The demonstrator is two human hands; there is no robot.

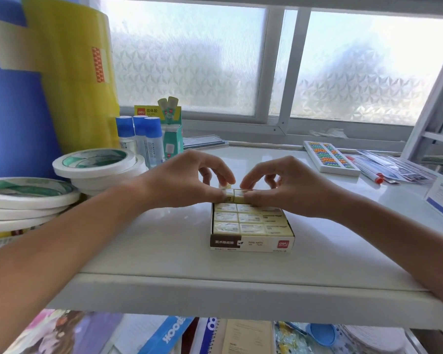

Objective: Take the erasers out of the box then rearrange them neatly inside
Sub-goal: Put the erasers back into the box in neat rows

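Note:
A low open cardboard box (252, 243) with a brown and cream front stands on the white shelf (179, 254). Rows of wrapped cream erasers (248, 221) fill its near part. At the far row, my left hand (187, 180) pinches one eraser (227, 194) and my right hand (284, 185) pinches the eraser beside it (240, 195); the two erasers touch, raised slightly above the others. Another small eraser (224, 186) peeks out just behind my left fingertips. My fingers hide the box's far end.
Stacked rolls of white tape (97, 162) and glue bottles (138, 136) stand at the left, with a big yellow tape stack (72, 72) behind. A bead-pattern box (330, 159) and pens (368, 169) lie at the right. Frosted windows lie beyond. Books fill the shelf below.

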